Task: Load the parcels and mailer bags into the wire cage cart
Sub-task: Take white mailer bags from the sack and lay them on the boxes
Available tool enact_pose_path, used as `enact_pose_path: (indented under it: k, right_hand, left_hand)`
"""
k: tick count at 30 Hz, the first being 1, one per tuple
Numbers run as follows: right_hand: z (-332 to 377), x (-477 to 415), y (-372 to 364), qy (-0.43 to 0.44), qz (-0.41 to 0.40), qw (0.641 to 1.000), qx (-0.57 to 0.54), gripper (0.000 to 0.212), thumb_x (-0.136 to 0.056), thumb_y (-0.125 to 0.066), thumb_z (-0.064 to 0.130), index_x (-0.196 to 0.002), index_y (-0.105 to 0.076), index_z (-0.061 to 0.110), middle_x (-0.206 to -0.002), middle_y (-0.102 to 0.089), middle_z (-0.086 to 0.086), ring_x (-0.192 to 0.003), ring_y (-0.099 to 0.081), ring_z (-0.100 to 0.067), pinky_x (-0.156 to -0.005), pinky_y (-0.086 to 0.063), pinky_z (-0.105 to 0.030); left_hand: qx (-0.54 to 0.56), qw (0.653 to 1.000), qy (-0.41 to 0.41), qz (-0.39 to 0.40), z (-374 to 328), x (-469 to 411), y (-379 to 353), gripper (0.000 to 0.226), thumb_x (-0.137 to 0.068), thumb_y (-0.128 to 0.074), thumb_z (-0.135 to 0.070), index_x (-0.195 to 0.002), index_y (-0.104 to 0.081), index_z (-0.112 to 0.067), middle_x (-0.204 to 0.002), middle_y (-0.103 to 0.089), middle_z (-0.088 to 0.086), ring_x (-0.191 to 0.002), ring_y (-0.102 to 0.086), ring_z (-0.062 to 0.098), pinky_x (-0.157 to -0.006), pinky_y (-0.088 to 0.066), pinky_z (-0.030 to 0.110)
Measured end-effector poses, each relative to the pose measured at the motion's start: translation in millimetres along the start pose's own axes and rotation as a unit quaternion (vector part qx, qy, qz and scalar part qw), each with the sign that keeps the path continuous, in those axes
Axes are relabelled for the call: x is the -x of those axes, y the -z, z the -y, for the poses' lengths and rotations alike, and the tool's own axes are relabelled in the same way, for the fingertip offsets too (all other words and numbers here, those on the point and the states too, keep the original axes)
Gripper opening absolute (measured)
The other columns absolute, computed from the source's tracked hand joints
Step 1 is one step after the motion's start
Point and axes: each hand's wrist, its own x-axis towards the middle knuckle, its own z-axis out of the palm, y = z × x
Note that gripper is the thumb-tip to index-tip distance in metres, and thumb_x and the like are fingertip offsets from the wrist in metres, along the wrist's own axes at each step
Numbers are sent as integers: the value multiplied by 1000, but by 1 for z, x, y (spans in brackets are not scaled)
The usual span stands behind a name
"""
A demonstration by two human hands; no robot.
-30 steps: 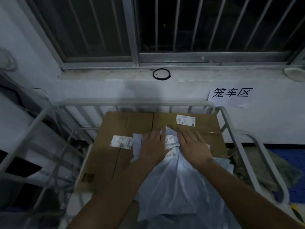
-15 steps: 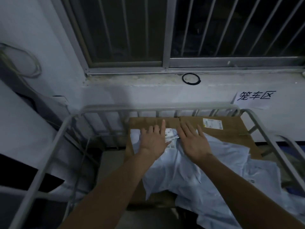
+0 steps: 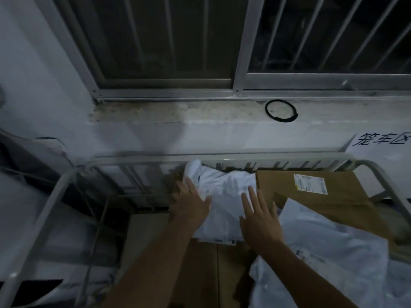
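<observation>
A white mailer bag [image 3: 224, 196] lies against the far rail of the wire cage cart [image 3: 138, 158], on top of brown cardboard. My left hand [image 3: 191, 205] lies flat on the bag's left edge, fingers straight. My right hand [image 3: 259, 215] rests on its right side with fingers spread. A brown cardboard parcel [image 3: 347, 192] with a white shipping label sits to the right in the cart. Another pale mailer bag [image 3: 329, 252] lies at the lower right, partly over the parcel.
The cart stands against a white wall under a barred window. A black ring [image 3: 281, 110] lies on the sill. A paper sign [image 3: 382, 141] with black characters is taped to the wall at the right. Dark clutter and pale bags fill the left side beyond the cart rail.
The view has swung left and closer. Both hands have slid the white mailer bag further toward the cart's back rail, and its top now bunches up against the bars.
</observation>
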Motion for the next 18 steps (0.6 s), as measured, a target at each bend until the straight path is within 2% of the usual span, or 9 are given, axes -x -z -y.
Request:
enact_pose_path:
  k: [4,6,8,9,11,13,15,18]
  right_hand:
    - [-3,-22,-37,-10,39,999,-12,75,-89,-64,42,-153,-33,18,-164,-23,-10,-150,-24,-33,-109,-35,-63]
    - [-4,-37,-49,-7,34,999,-20,73,-89,-63,40,-152,-36,16,-163,-23,-12,-150,-24,-34,-108,-38,-62]
    - [-2,-52,-60,1,21,1000,-23,72,-91,-61,40,-152,-36,14,-164,-21,-14,-150,-23,-35,-109,-37,-60]
    - [0,-59,-66,6,18,1000,-24,70,-93,-56,41,-153,-34,13,-164,-18,-14,-150,-21,-35,-110,-37,-60]
    - [7,-72,-79,13,11,999,-29,66,-97,-37,45,-155,-30,14,-166,-14,-14,-152,-17,-36,-113,-33,-61]
    - [14,-83,-95,6,-4,999,-40,65,-98,-25,48,-154,-34,16,-165,-17,-14,-151,-17,-35,-115,-26,-63]
    - [19,-94,-109,-7,-15,999,-48,65,-100,-23,52,-154,-35,19,-165,-19,-12,-152,-14,-32,-116,-16,-66]
    - [18,-101,-126,-10,-25,999,-37,67,-101,-20,57,-158,-26,23,-167,-10,-8,-154,-9,-29,-117,-9,-66]
  left_hand:
    - [-109,986,-119,32,22,-24,-45,72,-102,-23,-60,-160,1,-24,-165,19,1,-151,12,36,-119,-8,59]
    - [-149,977,-147,37,29,-37,-56,65,-102,-23,-58,-159,-9,-30,-166,17,1,-152,15,33,-119,-6,59]
    - [-150,973,-176,10,40,-51,-67,60,-99,-29,-59,-155,-28,-36,-167,3,3,-153,4,35,-116,-14,61]
    - [-145,970,-195,-19,45,-58,-73,58,-96,-33,-60,-149,-39,-37,-167,-11,6,-152,-9,37,-113,-22,62]
    - [-145,961,-227,-58,55,-71,-90,61,-91,-36,-64,-143,-52,-35,-160,-31,10,-145,-30,41,-105,-36,62]
    - [-130,959,-242,-67,59,-82,-109,64,-94,-34,-65,-148,-45,-33,-161,-28,13,-147,-25,42,-109,-33,63]
    - [-115,958,-246,-95,59,-89,-124,64,-97,-32,-64,-152,-39,-32,-163,-22,15,-150,-15,42,-114,-26,64]
    - [-101,957,-243,-121,62,-94,-133,63,-98,-32,-63,-153,-38,-32,-164,-19,14,-152,-10,39,-117,-19,61]
